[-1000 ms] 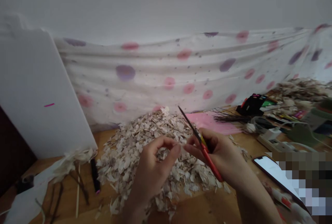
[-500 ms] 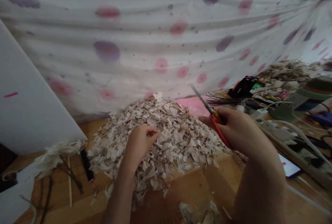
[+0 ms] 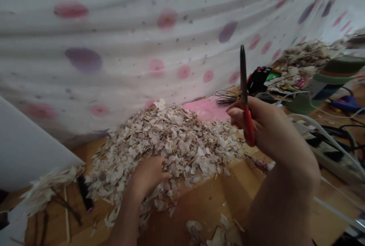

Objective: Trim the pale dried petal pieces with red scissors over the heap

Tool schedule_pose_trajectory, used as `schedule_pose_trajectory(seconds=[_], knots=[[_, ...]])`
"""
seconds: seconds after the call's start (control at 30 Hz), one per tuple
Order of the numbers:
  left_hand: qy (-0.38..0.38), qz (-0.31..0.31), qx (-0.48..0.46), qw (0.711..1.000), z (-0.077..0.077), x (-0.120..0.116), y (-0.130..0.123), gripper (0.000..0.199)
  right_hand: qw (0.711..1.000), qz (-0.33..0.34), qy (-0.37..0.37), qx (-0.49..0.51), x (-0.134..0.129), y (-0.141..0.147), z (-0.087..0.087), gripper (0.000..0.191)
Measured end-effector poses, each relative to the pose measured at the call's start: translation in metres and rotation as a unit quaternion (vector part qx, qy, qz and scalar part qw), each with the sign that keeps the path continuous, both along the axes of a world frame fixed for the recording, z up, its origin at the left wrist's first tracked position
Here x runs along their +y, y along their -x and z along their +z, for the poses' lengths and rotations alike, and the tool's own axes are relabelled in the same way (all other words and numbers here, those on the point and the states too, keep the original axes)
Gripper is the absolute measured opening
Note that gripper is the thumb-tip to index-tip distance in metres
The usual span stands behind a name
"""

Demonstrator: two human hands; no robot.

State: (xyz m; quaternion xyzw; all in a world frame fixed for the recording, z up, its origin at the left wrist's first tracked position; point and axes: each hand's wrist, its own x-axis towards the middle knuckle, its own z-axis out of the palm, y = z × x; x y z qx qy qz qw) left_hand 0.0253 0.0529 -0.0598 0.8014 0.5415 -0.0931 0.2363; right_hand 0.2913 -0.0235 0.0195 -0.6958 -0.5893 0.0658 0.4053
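Far left of your left hand, a white board leans at the frame's edge, and a tuft of feathery fibre lies on the tabletop near a thin stick and a dark marker-like tube.

Your left hand sits low on the near side of the heap of pale flakes, its fingers curled and pressed among the pieces. You can't tell from this view whether they are pinching a flake or only resting there. The flakes look thin, dry and light, with brittle edges, so they will likely shift at a touch and may crack under pressure. A single piece is best taken by its edge between fingertips, while a loose mass wants a gentle scoop from beneath.

Behind both hands hangs a white cloth with pink and purple spots, and a pink sheet lies just beyond the heap.

Your right hand is clenched around red-handled scissors, held upright above the heap's right edge, their dark closed blades pointing up and touching nothing. They look stiff and light, and are safest held by the red handle. Nearer your right hand, loose scraps lie on the wood. Further right are a black holder, a second heap, a green-banded container and a white cable. No brand or writing can be read.
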Motion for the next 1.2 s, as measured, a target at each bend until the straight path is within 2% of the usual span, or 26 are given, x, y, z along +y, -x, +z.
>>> schedule_pose_trajectory(seconds=[0.1, 0.27, 0.4, 0.5, 0.67, 0.83, 1.0, 1.2], knots=[[-0.004, -0.027, -0.030, 0.999, -0.007, -0.006, -0.015, 0.023, 0.999, 0.029, 0.030, 0.023, -0.001, 0.000, 0.000, 0.059], [-0.057, -0.022, -0.125, 0.990, -0.037, -0.005, -0.057, 0.019, 0.975, 0.032, 0.196, -0.101, -0.003, 0.000, 0.006, 0.070], [-0.082, -0.019, -0.177, 0.981, -0.060, -0.003, -0.083, 0.013, 0.973, 0.010, 0.192, -0.126, -0.001, -0.003, 0.007, 0.060], [-0.067, 0.000, -0.211, 0.975, -0.067, 0.003, -0.083, 0.022, 0.971, 0.009, 0.201, -0.129, -0.001, -0.007, 0.006, 0.060], [0.053, 0.040, -0.282, 0.957, -0.063, 0.017, -0.063, 0.040, 0.972, -0.004, 0.199, -0.127, -0.005, -0.010, 0.003, 0.069], [0.163, 0.062, -0.365, 0.915, -0.056, 0.020, -0.053, 0.065, 0.969, 0.016, 0.207, -0.132, -0.004, -0.010, 0.002, 0.069], [0.161, 0.095, -0.422, 0.887, -0.048, 0.018, -0.053, 0.062, 0.965, 0.011, 0.225, -0.134, -0.004, -0.008, 0.004, 0.062], [0.097, 0.117, -0.448, 0.881, -0.033, 0.015, -0.047, 0.044, 0.971, 0.018, 0.207, -0.120, -0.005, -0.005, 0.007, 0.063]])
